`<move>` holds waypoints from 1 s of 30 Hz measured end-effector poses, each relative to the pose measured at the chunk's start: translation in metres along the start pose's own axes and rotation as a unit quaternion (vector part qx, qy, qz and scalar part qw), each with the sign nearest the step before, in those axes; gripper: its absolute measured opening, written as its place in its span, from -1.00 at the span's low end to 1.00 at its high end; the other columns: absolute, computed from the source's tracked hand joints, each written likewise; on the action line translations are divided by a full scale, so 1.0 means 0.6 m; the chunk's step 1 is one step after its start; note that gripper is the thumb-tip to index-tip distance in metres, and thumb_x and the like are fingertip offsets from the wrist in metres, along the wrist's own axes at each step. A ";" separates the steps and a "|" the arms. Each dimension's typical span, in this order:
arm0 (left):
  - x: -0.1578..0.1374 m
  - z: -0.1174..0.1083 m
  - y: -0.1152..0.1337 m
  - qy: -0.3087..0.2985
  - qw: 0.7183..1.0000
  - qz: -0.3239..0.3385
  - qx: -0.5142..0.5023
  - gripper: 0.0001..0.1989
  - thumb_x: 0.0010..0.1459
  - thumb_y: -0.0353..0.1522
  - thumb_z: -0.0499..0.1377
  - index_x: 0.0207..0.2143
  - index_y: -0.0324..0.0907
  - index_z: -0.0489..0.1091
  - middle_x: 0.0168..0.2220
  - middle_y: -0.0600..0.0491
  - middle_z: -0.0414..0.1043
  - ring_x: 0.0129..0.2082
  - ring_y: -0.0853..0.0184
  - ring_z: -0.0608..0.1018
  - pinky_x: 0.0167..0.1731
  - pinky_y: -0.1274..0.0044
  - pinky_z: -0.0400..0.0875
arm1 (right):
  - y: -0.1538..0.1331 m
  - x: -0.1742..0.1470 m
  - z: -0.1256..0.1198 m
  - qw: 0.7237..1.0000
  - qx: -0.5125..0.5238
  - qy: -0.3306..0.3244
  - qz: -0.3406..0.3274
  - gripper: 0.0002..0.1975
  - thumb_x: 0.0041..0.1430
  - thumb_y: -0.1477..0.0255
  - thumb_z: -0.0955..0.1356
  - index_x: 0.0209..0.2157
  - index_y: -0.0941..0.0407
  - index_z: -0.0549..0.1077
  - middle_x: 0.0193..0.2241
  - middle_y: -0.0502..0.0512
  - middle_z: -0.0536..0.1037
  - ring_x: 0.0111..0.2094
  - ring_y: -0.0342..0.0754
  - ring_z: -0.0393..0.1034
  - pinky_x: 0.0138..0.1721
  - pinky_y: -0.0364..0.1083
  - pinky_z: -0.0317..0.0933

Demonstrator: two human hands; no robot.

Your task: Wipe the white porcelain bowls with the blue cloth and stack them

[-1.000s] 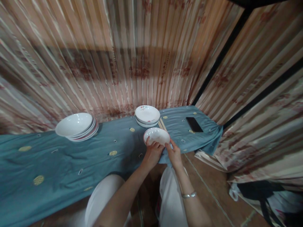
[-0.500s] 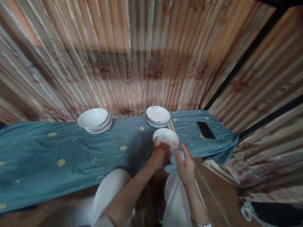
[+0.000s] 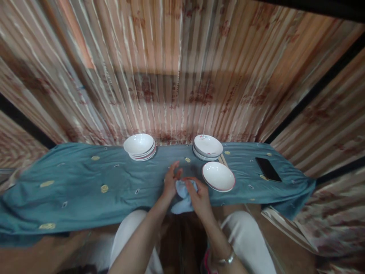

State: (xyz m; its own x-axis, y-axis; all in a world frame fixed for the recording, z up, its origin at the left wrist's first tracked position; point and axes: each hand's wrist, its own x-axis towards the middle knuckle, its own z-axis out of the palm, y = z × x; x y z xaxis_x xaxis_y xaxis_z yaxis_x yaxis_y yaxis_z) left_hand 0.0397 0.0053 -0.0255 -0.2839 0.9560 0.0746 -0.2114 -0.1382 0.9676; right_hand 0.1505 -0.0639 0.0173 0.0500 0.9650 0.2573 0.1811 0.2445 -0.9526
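Observation:
My right hand (image 3: 200,195) pinches a light blue cloth (image 3: 182,205), which hangs bunched over the table's front edge. Close beside the cloth is my left hand (image 3: 171,179), its fingers apart and slightly curled, with nothing visible in them; whether it touches the cloth I cannot tell. Just right of my hands sits a white bowl (image 3: 218,176) with a thin red rim. Behind it stands a stack of white plates (image 3: 208,145), the top one with a floral print. Further left is a stack of white bowls (image 3: 139,144).
A teal patterned cloth (image 3: 82,198) covers the long table. Toward the right end lies a black phone (image 3: 268,169). A pale wooden strip (image 3: 222,160) shows beside the plates. Pleated curtains (image 3: 168,76) hang directly behind, with dark poles (image 3: 310,89) at the sides.
My hands have left the red-rimmed bowl and moved left, the right one carrying the blue cloth. The bowl now rests on the table. The camera view has shifted left.

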 end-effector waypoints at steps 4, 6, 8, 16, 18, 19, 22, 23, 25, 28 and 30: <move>0.038 -0.071 0.029 0.100 0.993 -0.038 -0.052 -0.62 0.09 -0.45 0.18 0.00 -0.12 0.36 0.01 -0.07 0.45 0.00 0.25 0.50 0.09 0.37 0.27 | 0.022 0.039 0.084 0.998 0.018 -0.055 -0.005 -0.72 0.21 0.26 0.27 -0.28 0.10 0.57 -0.45 0.00 0.59 -0.45 -0.10 0.42 -0.37 -0.17 0.27; 0.049 -0.099 0.045 0.137 0.986 -0.045 -0.085 -0.51 0.10 -0.45 0.17 0.10 -0.04 0.27 0.07 -0.04 0.41 0.02 0.30 0.49 0.09 0.40 0.28 | 0.033 0.070 0.125 0.996 -0.001 -0.087 -0.027 -0.76 0.20 0.30 0.28 -0.25 0.08 0.56 -0.36 0.00 0.61 -0.37 -0.10 0.46 -0.29 -0.16 0.29; 0.057 -0.122 0.061 0.163 0.979 -0.045 -0.114 -0.43 0.08 -0.46 0.19 0.15 0.03 0.21 0.13 -0.01 0.37 0.07 0.30 0.46 0.09 0.40 0.28 | 0.037 0.108 0.162 0.991 -0.049 -0.117 -0.029 -0.79 0.19 0.36 0.29 -0.24 0.07 0.55 -0.34 0.01 0.62 -0.33 -0.08 0.49 -0.24 -0.16 0.30; 0.073 -0.166 0.100 0.176 0.954 -0.125 -0.208 -0.38 0.15 -0.48 0.16 0.22 0.07 0.07 0.01 0.01 0.46 0.00 0.33 0.51 0.04 0.33 0.34 | 0.014 0.256 0.267 0.957 -0.279 -0.080 0.009 -0.58 0.24 0.20 0.31 0.01 0.18 0.43 -0.11 0.27 0.59 -0.04 0.08 0.48 -0.05 -0.06 0.28; 0.076 -0.169 0.100 0.169 0.952 -0.128 -0.221 -0.38 0.16 -0.46 0.16 0.22 0.07 0.05 0.02 0.01 0.46 0.01 0.33 0.52 0.02 0.36 0.36 | 0.015 0.274 0.281 0.948 -0.303 -0.095 0.014 -0.53 0.21 0.17 0.33 0.01 0.21 0.43 -0.11 0.30 0.59 -0.04 0.11 0.47 -0.05 -0.05 0.28; 0.078 -0.170 0.098 0.165 0.951 -0.128 -0.227 -0.37 0.16 -0.45 0.16 0.22 0.08 0.05 0.03 0.01 0.45 0.02 0.33 0.52 0.00 0.38 0.37 | 0.015 0.280 0.285 0.944 -0.313 -0.101 0.016 -0.53 0.19 0.18 0.33 0.01 0.21 0.44 -0.12 0.31 0.59 -0.04 0.12 0.48 -0.06 -0.04 0.29; 0.084 -0.172 0.094 0.151 0.949 -0.132 -0.243 -0.36 0.15 -0.43 0.18 0.22 0.11 0.04 0.05 0.02 0.44 0.05 0.31 0.50 -0.05 0.42 0.39 | 0.016 0.287 0.292 0.936 -0.336 -0.106 0.009 -0.57 0.17 0.28 0.32 0.01 0.22 0.45 -0.14 0.30 0.60 -0.08 0.12 0.49 -0.09 -0.05 0.29; 0.087 -0.172 0.093 0.147 0.948 -0.134 -0.248 -0.35 0.15 -0.43 0.18 0.22 0.13 0.04 0.06 0.02 0.44 0.06 0.31 0.49 -0.06 0.43 0.39 | 0.015 0.287 0.293 0.933 -0.342 -0.106 0.002 -0.59 0.16 0.32 0.31 0.00 0.22 0.45 -0.15 0.29 0.61 -0.10 0.11 0.50 -0.10 -0.06 0.29; 0.091 -0.172 0.091 0.142 0.943 -0.144 -0.263 -0.35 0.14 -0.44 0.18 0.22 0.15 0.05 0.05 0.02 0.45 0.05 0.30 0.50 -0.08 0.43 0.39 | 0.011 0.286 0.293 0.928 -0.356 -0.107 -0.011 -0.62 0.16 0.37 0.29 -0.02 0.21 0.47 -0.19 0.26 0.62 -0.13 0.08 0.51 -0.11 -0.08 0.29; 0.095 -0.169 0.090 0.144 0.933 -0.156 -0.291 -0.36 0.14 -0.46 0.17 0.21 0.15 0.05 0.05 0.00 0.45 0.02 0.30 0.51 -0.09 0.41 0.39 | 0.005 0.284 0.293 0.925 -0.366 -0.102 -0.019 -0.66 0.16 0.39 0.26 -0.07 0.19 0.49 -0.22 0.22 0.62 -0.15 0.05 0.50 -0.12 -0.10 0.28; 0.096 -0.167 0.090 0.143 0.930 -0.155 -0.300 -0.37 0.13 -0.48 0.16 0.19 0.14 0.07 0.05 0.00 0.44 0.01 0.31 0.51 -0.10 0.41 0.38 | 0.002 0.283 0.293 0.928 -0.360 -0.099 -0.019 -0.67 0.17 0.40 0.26 -0.09 0.19 0.50 -0.21 0.21 0.62 -0.15 0.04 0.49 -0.12 -0.11 0.28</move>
State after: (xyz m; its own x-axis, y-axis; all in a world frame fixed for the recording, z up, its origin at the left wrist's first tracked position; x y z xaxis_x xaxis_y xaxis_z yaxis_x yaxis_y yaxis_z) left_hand -0.0820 0.0271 0.0070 -0.3405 0.8782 -0.3358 -0.7849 -0.0688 0.6158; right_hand -0.0134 0.1170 0.0312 -0.1387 0.9727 0.1861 0.7909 0.2219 -0.5702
